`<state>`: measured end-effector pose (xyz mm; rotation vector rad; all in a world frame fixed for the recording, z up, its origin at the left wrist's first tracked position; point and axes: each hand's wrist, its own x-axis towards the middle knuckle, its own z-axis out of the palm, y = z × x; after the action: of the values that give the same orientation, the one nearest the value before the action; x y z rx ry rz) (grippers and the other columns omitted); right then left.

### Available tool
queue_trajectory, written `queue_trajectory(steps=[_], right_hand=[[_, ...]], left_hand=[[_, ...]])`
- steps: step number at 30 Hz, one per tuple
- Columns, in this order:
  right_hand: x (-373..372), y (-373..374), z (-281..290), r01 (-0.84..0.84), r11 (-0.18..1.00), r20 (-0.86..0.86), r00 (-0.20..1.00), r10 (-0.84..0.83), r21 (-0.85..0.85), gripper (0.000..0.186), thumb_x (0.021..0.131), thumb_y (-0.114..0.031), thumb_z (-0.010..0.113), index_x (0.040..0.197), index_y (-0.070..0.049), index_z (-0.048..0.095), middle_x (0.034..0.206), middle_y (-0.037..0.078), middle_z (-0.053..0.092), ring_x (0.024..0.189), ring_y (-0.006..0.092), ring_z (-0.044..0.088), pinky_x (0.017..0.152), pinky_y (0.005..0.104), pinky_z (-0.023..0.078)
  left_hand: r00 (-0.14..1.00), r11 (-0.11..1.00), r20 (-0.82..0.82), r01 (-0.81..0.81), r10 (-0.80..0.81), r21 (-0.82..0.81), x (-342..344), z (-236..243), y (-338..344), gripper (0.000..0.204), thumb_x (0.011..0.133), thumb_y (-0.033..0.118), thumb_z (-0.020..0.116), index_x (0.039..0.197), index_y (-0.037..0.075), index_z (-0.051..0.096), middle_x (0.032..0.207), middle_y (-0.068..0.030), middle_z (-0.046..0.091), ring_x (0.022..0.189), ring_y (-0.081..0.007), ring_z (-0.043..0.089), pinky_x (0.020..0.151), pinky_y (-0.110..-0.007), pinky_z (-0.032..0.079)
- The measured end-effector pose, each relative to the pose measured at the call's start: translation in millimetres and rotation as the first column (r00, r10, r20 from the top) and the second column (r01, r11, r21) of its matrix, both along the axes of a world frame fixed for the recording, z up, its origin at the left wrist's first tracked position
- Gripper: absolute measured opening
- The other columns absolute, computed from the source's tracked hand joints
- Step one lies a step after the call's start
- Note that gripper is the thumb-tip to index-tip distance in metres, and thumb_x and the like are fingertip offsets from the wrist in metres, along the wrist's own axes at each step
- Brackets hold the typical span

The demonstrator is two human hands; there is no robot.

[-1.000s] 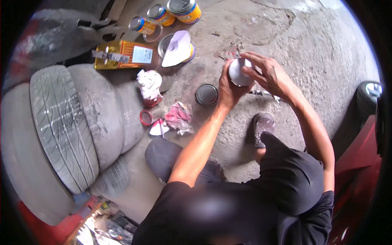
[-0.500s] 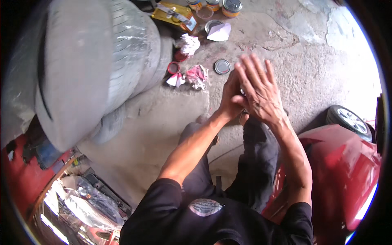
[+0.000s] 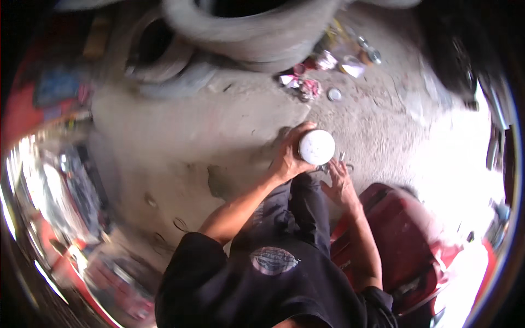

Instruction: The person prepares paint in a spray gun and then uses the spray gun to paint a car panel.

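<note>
My left hand (image 3: 289, 157) is wrapped round the side of a round container (image 3: 317, 146) with a flat white top, marked by a few small dark specks. The container is held up in front of my knees, and its body is mostly hidden under the top. Just to the right and a little nearer, my right hand (image 3: 340, 185) has its fingers apart and holds nothing. Its fingertips come close to the container's edge, though I cannot tell whether they touch. Beyond the hands, a small round metal lid (image 3: 334, 94) lies on the concrete floor (image 3: 153, 142).
Large tires (image 3: 262, 41) lie at the far side. Crumpled pink-stained paper (image 3: 310, 89) and a white paper piece (image 3: 353, 69) are on the floor near several blurred cans. A red car panel (image 3: 394, 235) stands close on my right. Plastic-wrapped items (image 3: 71, 186) are at the left.
My hands were pressed together, palm over palm; they have separated and come lower in view. The white-topped container now shows in my left hand. The view has swung, shifting the tires to the top.
</note>
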<state>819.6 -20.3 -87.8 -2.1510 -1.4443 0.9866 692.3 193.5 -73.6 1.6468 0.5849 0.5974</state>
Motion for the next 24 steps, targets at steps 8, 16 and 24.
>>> queue_trajectory(steps=[8,16,24], right_hand=[[-212,36,11,-0.203,0.899,-0.296,0.896,0.330,0.388,0.032,0.089,-0.015,0.078,0.116,0.000,0.068,0.102,0.020,0.073,0.093,0.0334,0.072,0.073,0.0476,0.053],[-441,-4,-6,-0.590,0.789,-0.292,0.735,0.612,0.170,0.027,0.094,-0.021,0.071,0.109,0.001,0.066,0.094,0.020,0.070,0.082,0.0315,0.066,0.069,0.0447,0.051],[-730,41,33,-0.641,0.762,-0.429,0.664,0.612,0.093,0.038,0.099,-0.018,0.065,0.131,0.002,0.063,0.103,0.011,0.071,0.093,0.0148,0.066,0.082,0.0333,0.054]], left_hand=[[0.982,0.984,-0.071,-0.176,0.174,-0.029,-265,86,-40,0.092,0.055,0.006,0.094,0.139,0.009,0.054,0.140,-0.0121,0.060,0.134,-0.0286,0.056,0.117,-0.044,0.043],[0.915,0.902,0.019,-0.395,0.404,-0.175,-543,105,-117,0.099,0.063,0.006,0.096,0.148,0.009,0.045,0.140,-0.0116,0.058,0.134,-0.0256,0.056,0.115,-0.040,0.045],[0.646,0.751,-0.534,-0.659,0.545,-0.031,-852,41,-190,0.052,0.086,0.019,0.082,0.132,0.009,0.061,0.129,-0.0170,0.064,0.120,-0.0366,0.064,0.102,-0.041,0.054]])
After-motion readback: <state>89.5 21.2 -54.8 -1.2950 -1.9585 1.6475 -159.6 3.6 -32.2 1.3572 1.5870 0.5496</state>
